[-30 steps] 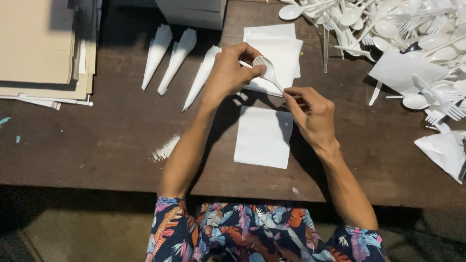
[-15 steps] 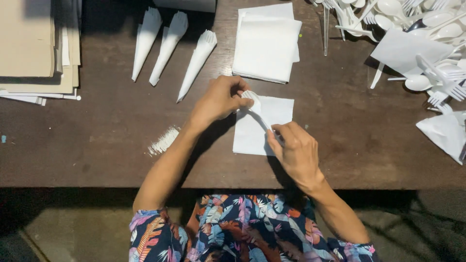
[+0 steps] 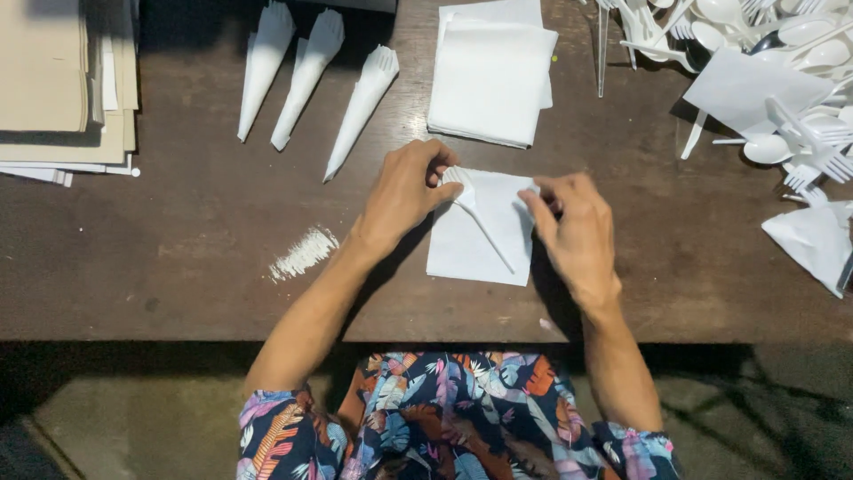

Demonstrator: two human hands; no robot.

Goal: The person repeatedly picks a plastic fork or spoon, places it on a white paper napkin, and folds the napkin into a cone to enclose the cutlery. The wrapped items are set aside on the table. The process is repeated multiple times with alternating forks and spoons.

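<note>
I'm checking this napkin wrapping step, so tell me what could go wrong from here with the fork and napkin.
1. The white plastic fork lies slanted across the napkin; it may slide off-centre as the corners fold.
2. The right hand pinches only the napkin's top right corner, so the thin paper might tear or crease unevenly.
3. The left hand presses just the fork's head; the handle could swing loose.

A food-service packing bench is suggested: a dark worn wooden table [image 3: 178, 240] is spread with a heap of white plastic cutlery [image 3: 764, 53], stacked white square napkins [image 3: 490, 80] and three cone-rolled white napkins [image 3: 311, 80].
</note>
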